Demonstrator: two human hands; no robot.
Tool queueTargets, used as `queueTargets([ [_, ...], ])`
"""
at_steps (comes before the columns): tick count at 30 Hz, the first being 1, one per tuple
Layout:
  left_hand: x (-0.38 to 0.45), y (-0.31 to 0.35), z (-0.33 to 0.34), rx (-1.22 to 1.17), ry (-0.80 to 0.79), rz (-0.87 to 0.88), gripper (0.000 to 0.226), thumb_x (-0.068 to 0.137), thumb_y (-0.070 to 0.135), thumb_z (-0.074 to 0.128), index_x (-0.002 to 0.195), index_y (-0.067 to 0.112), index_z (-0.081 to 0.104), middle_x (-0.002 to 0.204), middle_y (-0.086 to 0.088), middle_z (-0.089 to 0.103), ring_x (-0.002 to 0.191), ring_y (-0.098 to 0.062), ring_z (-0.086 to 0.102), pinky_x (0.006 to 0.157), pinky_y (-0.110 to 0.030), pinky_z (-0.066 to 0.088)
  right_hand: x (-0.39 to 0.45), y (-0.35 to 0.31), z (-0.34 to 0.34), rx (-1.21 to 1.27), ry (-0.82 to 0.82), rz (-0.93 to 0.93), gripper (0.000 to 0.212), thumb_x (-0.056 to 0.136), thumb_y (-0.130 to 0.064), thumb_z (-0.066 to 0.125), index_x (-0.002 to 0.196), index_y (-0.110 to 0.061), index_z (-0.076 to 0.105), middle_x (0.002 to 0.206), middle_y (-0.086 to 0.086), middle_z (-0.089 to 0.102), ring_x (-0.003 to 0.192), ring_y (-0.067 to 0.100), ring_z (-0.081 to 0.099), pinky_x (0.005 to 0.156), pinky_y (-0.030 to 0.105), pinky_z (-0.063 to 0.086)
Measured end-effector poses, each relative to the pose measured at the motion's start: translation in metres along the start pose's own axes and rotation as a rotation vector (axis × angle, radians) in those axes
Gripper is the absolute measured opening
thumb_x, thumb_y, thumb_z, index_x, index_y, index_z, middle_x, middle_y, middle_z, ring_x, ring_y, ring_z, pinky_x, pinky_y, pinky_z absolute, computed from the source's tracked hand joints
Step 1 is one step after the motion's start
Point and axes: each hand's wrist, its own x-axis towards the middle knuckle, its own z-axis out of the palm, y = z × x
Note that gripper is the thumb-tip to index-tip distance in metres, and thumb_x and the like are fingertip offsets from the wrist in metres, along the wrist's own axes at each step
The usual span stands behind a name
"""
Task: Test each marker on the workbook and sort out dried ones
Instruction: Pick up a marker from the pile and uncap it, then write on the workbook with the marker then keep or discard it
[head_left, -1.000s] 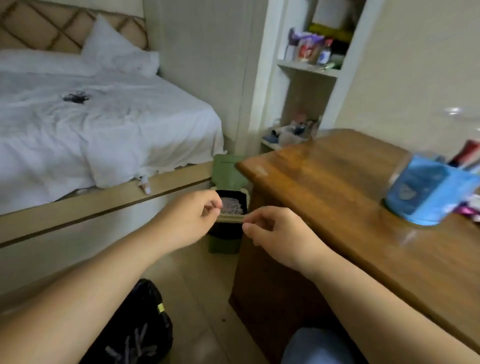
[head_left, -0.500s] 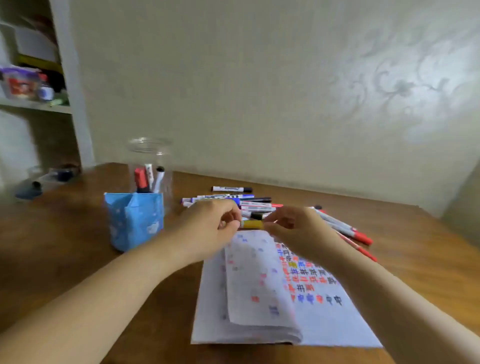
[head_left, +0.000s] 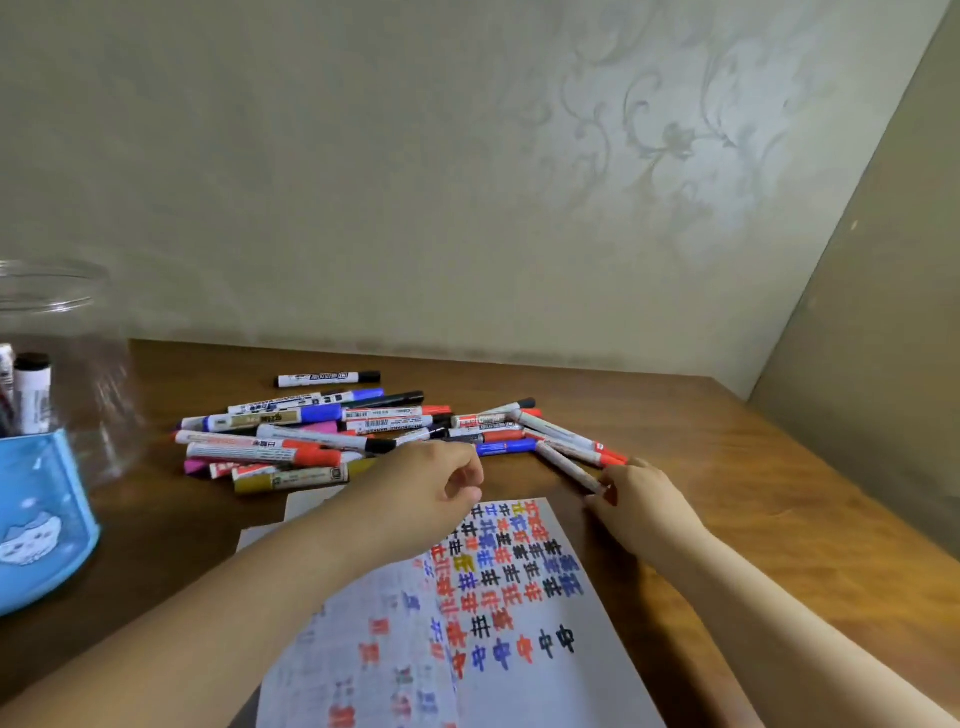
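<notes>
My table in the corner of the room

In front of me the brown wooden table (head_left: 727, 467) runs back to a pale wall (head_left: 311, 182) covered in wallpaper, where a faint swirling flower pattern (head_left: 670, 135) shows toward the right. A second, darker plain wall (head_left: 883, 338) closes in on my right side, meeting the first in a corner just behind the table's far edge. The light is soft and dim.
</notes>
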Motion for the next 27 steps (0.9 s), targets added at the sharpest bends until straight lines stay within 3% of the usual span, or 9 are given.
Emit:
queueTargets([
  [4, -0.005, -0.011, 0.000, -0.011, 0.009, -0.001, 0.012, 0.093, 0.031, 0.051, 0.104, 0.031, 0.057, 0.098, 0.017, 0.057, 0.088, 0.001, 0.054, 0.081, -0.020, 0.049, 0.001, -0.004, 0.007, 0.043, 0.037, 0.042, 0.027, 0.096, -0.032, 0.050, 0.109, -0.013, 0.063, 0.097, -0.001, 0.049, 0.080, 0.015, 0.047, 0.068, 0.026, 0.042],
  [9, -0.009, -0.012, -0.009, 0.001, 0.104, 0.060, 0.009, 0.093, 0.029, 0.051, 0.101, 0.032, 0.055, 0.100, 0.017, 0.056, 0.090, 0.001, 0.052, 0.076, -0.014, 0.044, -0.016, -0.012, -0.009, 0.035, 0.209, -0.061, 0.029, 0.098, -0.029, 0.047, 0.118, -0.012, 0.059, 0.095, -0.002, 0.046, 0.082, 0.014, 0.048, 0.067, 0.023, 0.042],
  [14, -0.012, 0.001, -0.013, 0.211, 0.238, 0.263, 0.027, 0.095, 0.030, 0.048, 0.122, 0.028, 0.052, 0.129, 0.015, 0.044, 0.123, -0.004, 0.035, 0.098, -0.019, 0.022, -0.042, -0.051, -0.031, 0.134, 0.097, -0.354, 0.020, 0.099, -0.029, 0.043, 0.107, -0.016, 0.056, 0.102, -0.002, 0.057, 0.082, 0.014, 0.054, 0.071, 0.026, 0.046],
  [17, -0.018, -0.004, -0.010, 0.421, 0.173, 0.261, 0.033, 0.097, 0.034, 0.039, 0.130, 0.028, 0.044, 0.136, 0.013, 0.042, 0.129, -0.008, 0.031, 0.113, -0.031, 0.013, -0.061, -0.078, -0.035, 0.130, -0.003, -0.519, 0.019, 0.100, -0.030, 0.041, 0.110, -0.016, 0.049, 0.103, -0.001, 0.061, 0.085, 0.018, 0.056, 0.074, 0.033, 0.046],
  [19, -0.025, -0.012, -0.008, 0.460, 0.095, 0.212, 0.023, 0.099, 0.027, 0.037, 0.119, 0.026, 0.047, 0.122, 0.009, 0.052, 0.113, -0.012, 0.044, 0.106, -0.034, 0.028, -0.068, -0.091, -0.034, 0.115, -0.044, -0.586, 0.018, 0.100, -0.029, 0.040, 0.113, -0.018, 0.046, 0.105, -0.002, 0.059, 0.086, 0.017, 0.054, 0.073, 0.030, 0.045],
  [20, -0.030, -0.016, -0.008, 0.450, 0.063, 0.188, 0.019, 0.099, 0.024, 0.037, 0.114, 0.025, 0.048, 0.115, 0.007, 0.054, 0.101, -0.011, 0.048, 0.094, -0.029, 0.037, -0.070, -0.097, -0.032, 0.081, -0.045, -0.626, 0.018, 0.101, -0.028, 0.039, 0.114, -0.018, 0.046, 0.106, -0.002, 0.058, 0.090, 0.017, 0.054, 0.074, 0.030, 0.045],
  [22, -0.038, -0.023, -0.008, 0.425, 0.050, 0.157, 0.015, 0.099, 0.024, 0.038, 0.112, 0.024, 0.047, 0.110, 0.006, 0.054, 0.088, -0.008, 0.048, 0.073, -0.022, 0.041, -0.069, -0.108, -0.024, -0.009, -0.020, -0.727, 0.021, 0.101, -0.022, 0.039, 0.120, -0.015, 0.045, 0.113, 0.001, 0.056, 0.103, 0.019, 0.052, 0.082, 0.032, 0.045],
  [24, -0.042, -0.030, -0.010, 0.419, 0.058, 0.149, 0.019, 0.100, 0.025, 0.036, 0.114, 0.024, 0.047, 0.110, 0.006, 0.053, 0.093, -0.009, 0.052, 0.075, -0.024, 0.045, -0.065, -0.115, -0.016, -0.040, -0.024, -0.785, 0.022, 0.101, -0.021, 0.037, 0.119, -0.013, 0.046, 0.113, 0.004, 0.055, 0.105, 0.022, 0.051, 0.082, 0.033, 0.043],
  [27, -0.045, -0.039, -0.017, 0.334, 0.011, 0.130, 0.022, 0.099, 0.033, 0.035, 0.107, 0.025, 0.054, 0.101, 0.010, 0.055, 0.093, -0.008, 0.052, 0.080, -0.025, 0.044, -0.060, -0.121, -0.011, -0.020, 0.059, -0.881, 0.025, 0.101, -0.031, 0.035, 0.107, -0.012, 0.050, 0.096, 0.006, 0.059, 0.083, 0.026, 0.058, 0.064, 0.038, 0.042],
])
